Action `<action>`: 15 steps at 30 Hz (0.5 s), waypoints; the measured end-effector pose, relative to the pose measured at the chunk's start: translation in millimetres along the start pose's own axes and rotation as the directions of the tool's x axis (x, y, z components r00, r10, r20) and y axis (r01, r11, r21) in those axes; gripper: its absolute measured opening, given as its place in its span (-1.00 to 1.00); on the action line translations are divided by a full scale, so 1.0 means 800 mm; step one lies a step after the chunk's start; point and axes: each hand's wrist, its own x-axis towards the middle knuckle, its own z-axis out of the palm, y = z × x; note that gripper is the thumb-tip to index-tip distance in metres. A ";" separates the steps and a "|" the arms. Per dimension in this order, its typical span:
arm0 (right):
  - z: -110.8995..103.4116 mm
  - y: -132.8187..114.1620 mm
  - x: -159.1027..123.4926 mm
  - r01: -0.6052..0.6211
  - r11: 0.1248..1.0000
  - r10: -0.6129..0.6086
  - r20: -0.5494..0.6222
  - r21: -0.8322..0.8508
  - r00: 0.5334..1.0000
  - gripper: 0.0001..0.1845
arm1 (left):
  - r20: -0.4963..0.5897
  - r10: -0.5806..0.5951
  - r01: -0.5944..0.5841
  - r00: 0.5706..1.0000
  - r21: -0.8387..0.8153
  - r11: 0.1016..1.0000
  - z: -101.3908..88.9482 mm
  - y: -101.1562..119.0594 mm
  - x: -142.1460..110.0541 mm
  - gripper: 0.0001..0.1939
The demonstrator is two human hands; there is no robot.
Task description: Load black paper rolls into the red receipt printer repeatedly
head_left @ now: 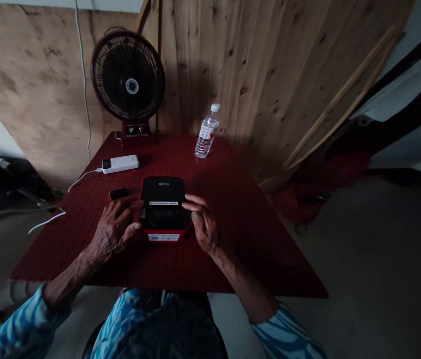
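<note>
A small black and red box-shaped device (164,207) with a white label strip on top sits in the middle of the red table (240,219). My left hand (115,227) rests against its left side with the fingers curled on the edge. On the device's right side, my right hand (203,224) touches it with fingers bent and slightly apart. Both hands flank the device; neither lifts it.
A white power bank (119,163) with a white cable lies at the back left, with a small black object (118,194) in front of it. A water bottle (207,131) stands at the back. A black fan (128,77) stands against the wooden wall.
</note>
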 end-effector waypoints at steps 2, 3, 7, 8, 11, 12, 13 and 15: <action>0.004 0.003 -0.004 0.001 1.000 -0.001 -0.009 0.016 1.000 -0.62 | 0.018 -0.173 0.173 0.985 -0.205 0.963 -0.004 0.009 0.003 -0.47; 0.007 0.004 -0.007 -0.004 1.000 0.004 -0.031 0.031 1.000 -0.60 | 0.036 -0.283 0.280 0.958 -0.319 0.906 -0.005 0.014 0.005 -0.46; 0.020 0.013 -0.017 -0.093 0.992 0.105 -0.138 0.089 0.985 -0.53 | 0.216 -0.589 0.584 0.778 -0.593 0.554 -0.007 0.025 0.020 -0.31; 0.022 0.015 -0.019 -0.135 0.986 0.148 -0.146 0.094 0.978 -0.52 | 0.265 -0.602 0.615 0.753 -0.608 0.501 -0.007 0.025 0.025 -0.27; 0.025 0.019 -0.023 -0.260 0.958 0.275 -0.139 0.117 0.951 -0.51 | 0.361 -0.595 0.662 0.718 -0.617 0.425 -0.004 0.018 0.041 -0.25; 0.026 0.020 -0.024 -0.289 0.948 0.306 -0.133 0.135 0.943 -0.50 | 0.381 -0.588 0.670 0.713 -0.615 0.415 -0.003 0.015 0.045 -0.25; 0.027 0.020 -0.025 -0.307 0.939 0.327 -0.124 0.156 0.937 -0.49 | 0.402 -0.576 0.677 0.712 -0.612 0.409 -0.003 0.012 0.048 -0.25; 0.029 0.020 -0.026 -0.324 0.923 0.351 -0.108 0.205 0.930 -0.50 | 0.438 -0.550 0.687 0.712 -0.598 0.413 -0.004 0.007 0.053 -0.26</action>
